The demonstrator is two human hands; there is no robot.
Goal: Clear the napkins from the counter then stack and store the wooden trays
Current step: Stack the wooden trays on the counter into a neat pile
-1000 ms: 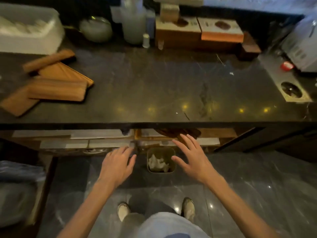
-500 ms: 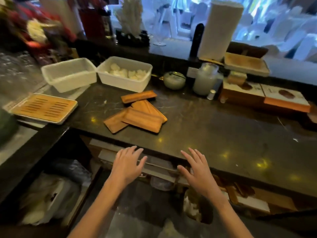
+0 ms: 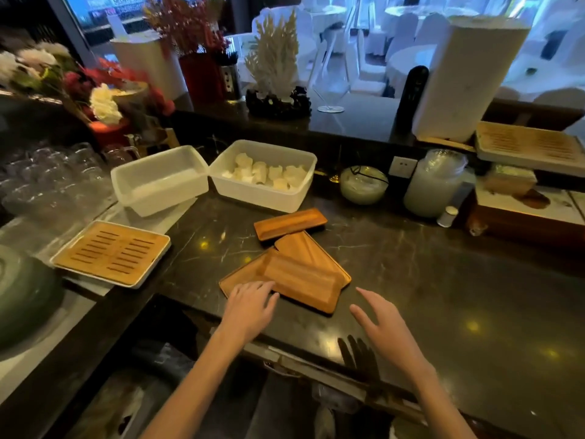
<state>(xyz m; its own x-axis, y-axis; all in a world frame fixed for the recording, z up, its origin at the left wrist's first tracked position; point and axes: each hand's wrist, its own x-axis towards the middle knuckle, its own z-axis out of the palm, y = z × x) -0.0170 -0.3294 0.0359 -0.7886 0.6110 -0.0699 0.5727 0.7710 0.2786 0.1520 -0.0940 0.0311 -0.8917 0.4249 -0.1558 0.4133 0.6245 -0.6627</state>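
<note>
Several small wooden trays lie loosely overlapped on the dark marble counter (image 3: 443, 280). One tray (image 3: 289, 222) sits apart at the back. Another tray (image 3: 308, 248) lies angled below it, and the nearest tray (image 3: 304, 285) rests across a flat tray (image 3: 243, 274) at the left. My left hand (image 3: 250, 307) is open with its fingertips over the near corner of that flat tray. My right hand (image 3: 384, 327) hovers open above the counter, right of the pile and holding nothing. No napkins lie on the counter.
Two white plastic tubs stand behind the trays: an empty tub (image 3: 160, 180) and a tub with rolled white cloths (image 3: 264, 175). A slatted bamboo tray (image 3: 110, 253) lies at the left, and a glass jar (image 3: 435, 182) and wooden boxes (image 3: 525, 210) at the right.
My view has lifted from the bin under the counter up to the countertop. Both hands have risen and reached forward; my left hand is now at the tray pile.
</note>
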